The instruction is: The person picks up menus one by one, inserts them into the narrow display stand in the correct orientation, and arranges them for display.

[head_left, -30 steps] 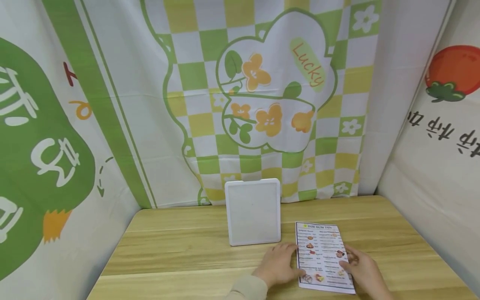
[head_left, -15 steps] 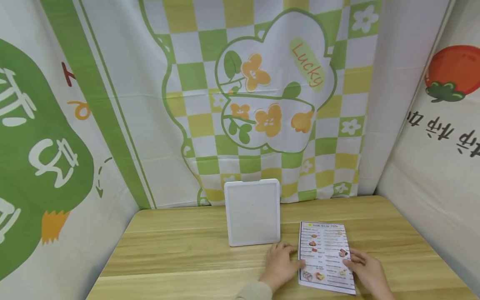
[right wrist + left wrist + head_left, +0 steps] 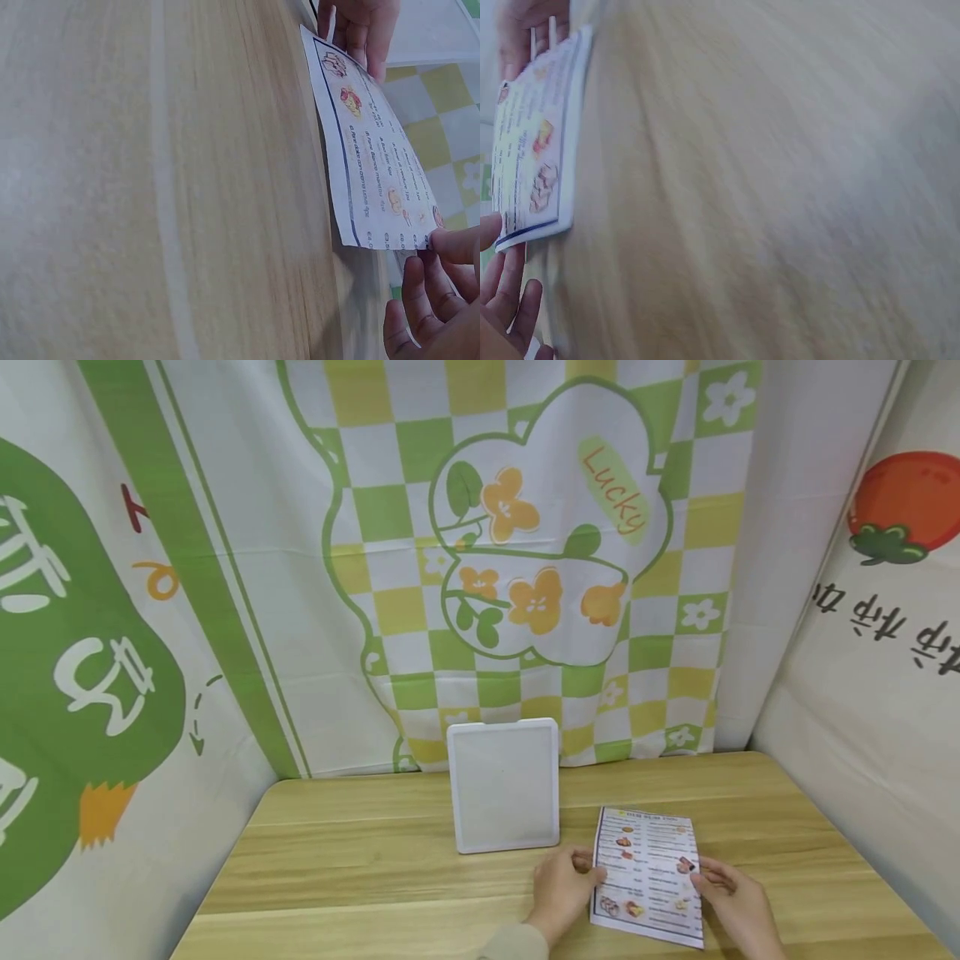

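A printed paper menu (image 3: 648, 877) with columns of text and small food pictures is held between both hands at the right front of the table. My left hand (image 3: 561, 889) pinches its left edge, thumb on the printed face and fingers behind. On the opposite edge, my right hand (image 3: 738, 906) pinches it the same way. The right wrist view shows the menu (image 3: 367, 150) slightly bowed and tilted, its near edge raised over the tabletop. Seen from the left wrist, the menu (image 3: 536, 150) stretches between the two hands, fingertips partly hidden behind the paper.
A white rectangular framed board (image 3: 504, 787) stands upright on the wooden table (image 3: 337, 860), left of and behind the menu. A green and yellow checked cloth (image 3: 536, 610) hangs behind the table, with printed cloth walls on both sides.
The menu shifts a little right, then tilts up off the tabletop. My left hand goes from lying spread beside the menu to pinching its edge; the right hand keeps its hold.
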`<state>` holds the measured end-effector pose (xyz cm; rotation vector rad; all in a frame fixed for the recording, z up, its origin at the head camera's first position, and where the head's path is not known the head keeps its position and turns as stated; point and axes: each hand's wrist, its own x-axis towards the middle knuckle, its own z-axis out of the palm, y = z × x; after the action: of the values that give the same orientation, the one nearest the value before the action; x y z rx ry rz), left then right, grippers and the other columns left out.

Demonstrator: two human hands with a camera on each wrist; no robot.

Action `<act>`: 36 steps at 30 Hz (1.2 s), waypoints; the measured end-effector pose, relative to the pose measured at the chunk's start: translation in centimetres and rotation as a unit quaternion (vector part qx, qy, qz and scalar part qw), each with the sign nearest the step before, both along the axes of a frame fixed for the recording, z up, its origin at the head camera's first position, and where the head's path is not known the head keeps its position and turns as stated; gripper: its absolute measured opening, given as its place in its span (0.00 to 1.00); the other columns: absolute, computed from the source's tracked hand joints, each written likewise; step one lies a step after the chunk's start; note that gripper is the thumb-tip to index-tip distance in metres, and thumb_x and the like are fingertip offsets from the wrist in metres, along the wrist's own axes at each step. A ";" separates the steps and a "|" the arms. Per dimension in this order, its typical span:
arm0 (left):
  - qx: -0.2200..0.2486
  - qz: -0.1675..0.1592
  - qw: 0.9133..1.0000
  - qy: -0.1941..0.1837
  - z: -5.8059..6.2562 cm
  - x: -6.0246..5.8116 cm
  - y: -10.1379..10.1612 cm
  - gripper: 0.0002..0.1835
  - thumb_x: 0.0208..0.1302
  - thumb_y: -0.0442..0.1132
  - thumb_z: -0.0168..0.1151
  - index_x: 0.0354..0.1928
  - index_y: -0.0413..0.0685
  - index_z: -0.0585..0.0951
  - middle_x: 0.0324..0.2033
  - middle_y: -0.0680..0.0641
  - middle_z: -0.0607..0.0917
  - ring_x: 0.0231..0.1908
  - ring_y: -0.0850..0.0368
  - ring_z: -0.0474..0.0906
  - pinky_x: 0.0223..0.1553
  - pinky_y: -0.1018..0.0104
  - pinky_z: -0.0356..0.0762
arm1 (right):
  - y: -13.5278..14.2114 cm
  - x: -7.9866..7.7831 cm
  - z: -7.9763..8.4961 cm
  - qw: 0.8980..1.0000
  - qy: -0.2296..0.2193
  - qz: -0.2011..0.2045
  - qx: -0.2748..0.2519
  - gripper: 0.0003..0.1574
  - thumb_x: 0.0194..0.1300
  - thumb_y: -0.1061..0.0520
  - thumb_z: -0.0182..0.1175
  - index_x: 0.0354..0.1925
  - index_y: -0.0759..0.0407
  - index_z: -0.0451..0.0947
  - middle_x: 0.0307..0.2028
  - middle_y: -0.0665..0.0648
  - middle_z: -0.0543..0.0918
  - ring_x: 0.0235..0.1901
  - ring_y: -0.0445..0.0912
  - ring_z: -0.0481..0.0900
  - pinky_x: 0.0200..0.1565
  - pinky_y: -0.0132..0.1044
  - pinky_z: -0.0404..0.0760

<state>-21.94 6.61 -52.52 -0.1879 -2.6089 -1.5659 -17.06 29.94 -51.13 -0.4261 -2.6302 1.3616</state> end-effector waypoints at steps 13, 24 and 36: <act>0.077 -0.013 0.994 -0.081 1.7 0.7 -0.7 0.17 0.56 0.46 0.73 0.44 0.47 0.83 0.28 0.59 0.83 0.28 0.65 0.75 0.35 0.63 0.73 | -0.7 1.5 0.9 1.000 0.010 0.002 0.015 0.28 0.69 0.52 0.63 0.59 0.71 0.75 0.43 0.60 0.86 0.35 0.33 0.76 0.39 0.28 0.75; -0.037 -0.036 0.998 0.024 3.3 2.0 -3.0 0.11 0.62 0.51 0.68 0.41 0.55 0.85 0.28 0.67 0.80 0.27 0.73 0.73 0.31 0.69 0.70 | -2.1 2.6 3.1 0.999 0.020 0.020 0.032 0.29 0.69 0.47 0.63 0.57 0.68 0.78 0.42 0.60 0.87 0.34 0.34 0.77 0.39 0.33 0.76; -0.118 -0.032 0.990 0.076 4.6 2.9 -5.6 0.09 0.65 0.49 0.66 0.42 0.57 0.86 0.29 0.68 0.79 0.28 0.75 0.71 0.29 0.72 0.68 | -3.8 2.9 4.3 0.999 0.012 0.030 0.026 0.29 0.69 0.45 0.63 0.57 0.64 0.79 0.42 0.56 0.87 0.37 0.36 0.77 0.43 0.35 0.76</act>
<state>-19.02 1.02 -47.91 -0.3951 -2.6829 -1.2022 -14.16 26.17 -46.83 -0.3241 -2.6730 1.3050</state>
